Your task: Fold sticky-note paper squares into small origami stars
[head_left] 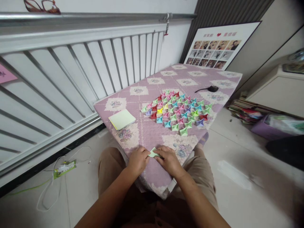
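Paper (153, 153) held flat at the table's near end by both hands.
The left hand (139, 160) has thumb and fingertips closed together on the pale green paper's left corner; the right hand (168, 159) holds the other side, its thumb and forefinger slightly parted with paper between. Just beyond lie rows of colourful folded pieces (181, 111), with a paper stack (122, 119) to their left, all on the floral cloth (152, 172).
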A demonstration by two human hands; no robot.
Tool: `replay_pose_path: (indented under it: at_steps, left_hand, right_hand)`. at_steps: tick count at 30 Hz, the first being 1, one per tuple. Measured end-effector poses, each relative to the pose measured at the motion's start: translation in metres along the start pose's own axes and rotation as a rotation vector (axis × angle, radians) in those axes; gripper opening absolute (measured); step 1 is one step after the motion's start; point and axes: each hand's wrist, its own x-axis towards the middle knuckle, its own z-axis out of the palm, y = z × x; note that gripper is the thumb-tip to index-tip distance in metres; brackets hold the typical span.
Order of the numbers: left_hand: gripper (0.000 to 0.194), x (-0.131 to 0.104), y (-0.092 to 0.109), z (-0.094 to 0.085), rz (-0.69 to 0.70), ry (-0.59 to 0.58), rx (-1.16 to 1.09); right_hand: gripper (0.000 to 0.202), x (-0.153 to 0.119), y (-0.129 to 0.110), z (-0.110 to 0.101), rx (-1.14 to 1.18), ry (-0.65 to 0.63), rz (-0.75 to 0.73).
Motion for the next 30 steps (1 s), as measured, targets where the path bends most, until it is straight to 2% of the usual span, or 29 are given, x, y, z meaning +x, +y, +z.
replay_pose_path:
  at_steps: [21,30]
  left_hand:
    - [0.016,-0.002,0.007,0.003,0.055,0.073,0.215]
    - [0.015,0.000,0.010,0.005,0.066,0.102,0.247]
  right_hand:
    - [0.021,0.000,-0.005,-0.004,0.002,-0.001,0.026]
    - [0.013,-0.003,-0.010,0.001,-0.126,0.074,-0.046]
